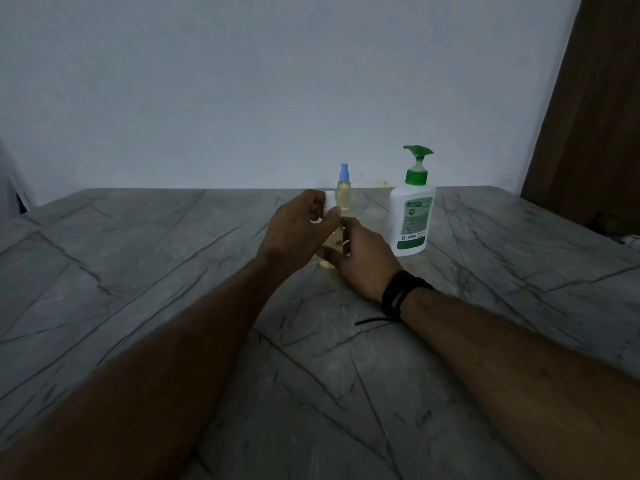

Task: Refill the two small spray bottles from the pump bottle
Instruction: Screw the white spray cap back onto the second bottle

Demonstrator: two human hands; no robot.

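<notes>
On the table [173, 271], the right hand [363, 259] is clamping its grip round the near spray bottle [334, 242] while the left hand [298, 230] is pinching its white cap [329, 201]. Steadying the base should prevent spills; the pump bottle [412, 216] is standing just beside.

- A grey marble-patterned table [138, 271] with dark veins carries everything.
- A small spray bottle with a blue cap [344, 192] stands just beyond the hands.
- A white pump bottle with a green pump [412, 216] stands just right of the right hand.
- A bottle of yellowish liquid [332, 252] stands between the hands.
</notes>
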